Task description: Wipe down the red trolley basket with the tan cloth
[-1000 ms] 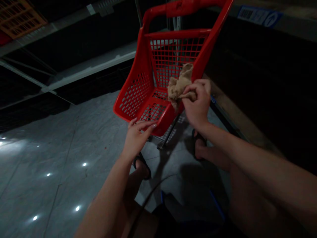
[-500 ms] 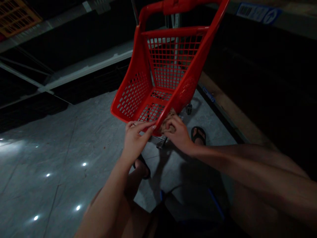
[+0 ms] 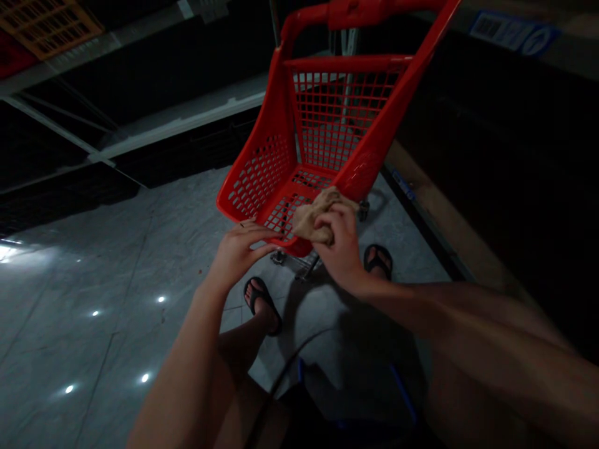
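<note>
A red plastic shopping cart with lattice walls stands in front of me, its basket bare inside. My left hand grips the near rim of the cart, fingers over the edge and thumb on the near side. A crumpled tan cloth is bunched in my right hand. The cloth lies over the cart's near right rim and covers part of it. The side of the cloth under my palm is hidden.
Metal shelving runs along the left and back, with an orange crate on it. A dark rack with a wooden beam stands close on the right. My sandalled feet are near the cart's wheels on grey tile floor.
My right hand has brought the cloth from the outer side up over the rim. My left hand has slid left along the edge. The whole view has shifted slightly.
</note>
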`<state>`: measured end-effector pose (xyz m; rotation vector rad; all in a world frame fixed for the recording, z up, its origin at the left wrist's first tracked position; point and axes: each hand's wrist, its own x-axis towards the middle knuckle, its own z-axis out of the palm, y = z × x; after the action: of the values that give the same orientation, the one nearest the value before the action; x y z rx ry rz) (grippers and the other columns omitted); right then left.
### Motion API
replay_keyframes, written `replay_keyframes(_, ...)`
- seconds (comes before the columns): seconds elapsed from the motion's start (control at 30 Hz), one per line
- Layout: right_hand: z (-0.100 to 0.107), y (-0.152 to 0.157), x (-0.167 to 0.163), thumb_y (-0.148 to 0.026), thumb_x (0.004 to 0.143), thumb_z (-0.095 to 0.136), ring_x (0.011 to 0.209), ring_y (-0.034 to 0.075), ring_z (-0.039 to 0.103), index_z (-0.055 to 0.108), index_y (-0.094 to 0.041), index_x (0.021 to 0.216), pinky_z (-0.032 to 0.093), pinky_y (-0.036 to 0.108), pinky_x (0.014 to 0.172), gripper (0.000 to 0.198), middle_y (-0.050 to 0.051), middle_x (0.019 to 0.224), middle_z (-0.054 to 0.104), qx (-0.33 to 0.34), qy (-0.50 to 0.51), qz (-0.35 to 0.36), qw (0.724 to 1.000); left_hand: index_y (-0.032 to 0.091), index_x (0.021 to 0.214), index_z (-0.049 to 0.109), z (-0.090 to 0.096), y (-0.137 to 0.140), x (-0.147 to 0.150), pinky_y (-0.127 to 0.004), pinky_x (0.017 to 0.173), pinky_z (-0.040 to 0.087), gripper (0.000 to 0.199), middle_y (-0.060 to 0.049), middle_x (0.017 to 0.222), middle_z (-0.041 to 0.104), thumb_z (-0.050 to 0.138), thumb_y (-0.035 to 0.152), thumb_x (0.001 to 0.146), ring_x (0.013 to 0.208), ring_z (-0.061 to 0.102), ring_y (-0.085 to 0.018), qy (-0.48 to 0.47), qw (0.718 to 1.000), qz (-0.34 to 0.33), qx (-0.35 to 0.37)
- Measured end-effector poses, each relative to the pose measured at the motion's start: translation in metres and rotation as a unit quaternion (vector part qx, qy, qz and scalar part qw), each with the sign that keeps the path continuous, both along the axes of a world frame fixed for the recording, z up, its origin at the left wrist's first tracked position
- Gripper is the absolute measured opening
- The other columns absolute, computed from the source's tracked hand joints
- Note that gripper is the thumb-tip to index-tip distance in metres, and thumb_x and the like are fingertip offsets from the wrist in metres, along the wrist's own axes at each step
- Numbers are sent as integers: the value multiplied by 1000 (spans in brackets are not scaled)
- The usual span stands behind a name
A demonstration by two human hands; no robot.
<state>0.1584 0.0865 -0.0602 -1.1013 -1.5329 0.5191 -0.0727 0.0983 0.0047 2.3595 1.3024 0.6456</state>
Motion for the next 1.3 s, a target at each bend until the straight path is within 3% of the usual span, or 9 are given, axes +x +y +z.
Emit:
replay_keyframes(0.2,-53,-25,-19,0,67,54,92,19,59,57,-24,85,54,32,82,30,3,99,52,-94,-21,96,991,28,106,81,-10,10,0,-35,94,53,30,-5,100,81,66,51,93,95,74,-22,5,998,10,68)
replay_keyframes(0.43,6,-16,29,-4,74,61,99,19,59,61,-26,89,51,36,92,27,1,102,59,72,11,-57,996,26,107,79,-16,-8,58,-35,81,50,28,-4,98,82,66,47,94,86,75,-20,74,987,8,141)
replay_keyframes(0.53,14,-15,46,-4,73,61,100,20,59,61,-27,91,49,40,96,29,1,103,59,108,-11,-84,990,25,112,77,-14,-18,76,-34,80,49,31,-3,100,81,60,47,98,85,74,-19,68,984,3,162)
replay_keyframes(0.63,-13,-12,53,-7,72,59,104,21,57,57,-27,91,49,41,95,28,2,105,57,79,-19,-90,993,25,118,75,-9,-18,72,-33,87,50,31,-4,105,81,59,44,99,93,74,-18,55,986,-9,159)
replay_keyframes(0.8,-67,2,43,-9,63,50,94,20,55,48,-25,82,48,37,88,25,3,95,52,-114,12,-78,990,23,104,78,-5,-1,45,-37,91,49,31,-6,99,81,64,51,95,95,72,-22,108,984,36,135)
replay_keyframes(0.87,-59,6,37,-10,62,50,91,20,55,49,-24,79,48,37,86,23,2,91,52,-140,27,-81,987,22,104,78,-7,4,41,-36,87,50,32,-6,98,81,62,50,97,92,73,-23,124,982,68,125)
replay_keyframes(1.1,28,-4,35,-10,72,60,108,21,55,57,-26,89,48,40,100,24,3,106,54,1,29,-71,997,22,106,78,-14,5,68,-37,81,47,32,-8,99,81,60,47,98,90,74,-25,152,974,111,128)
replay_keyframes(1.2,16,-4,30,-10,72,59,114,21,52,53,-26,90,47,42,105,25,3,112,47,2,35,-124,992,22,107,78,-14,2,82,-37,80,46,33,-7,98,81,61,49,98,89,74,-25,140,975,117,122)
replay_keyframes(1.3,-21,-5,23,-11,72,56,115,20,49,47,-27,91,47,43,107,26,4,113,41,-9,49,-168,984,23,110,77,-14,-2,88,-37,81,46,28,-6,102,81,62,43,99,94,74,-24,108,982,105,114)
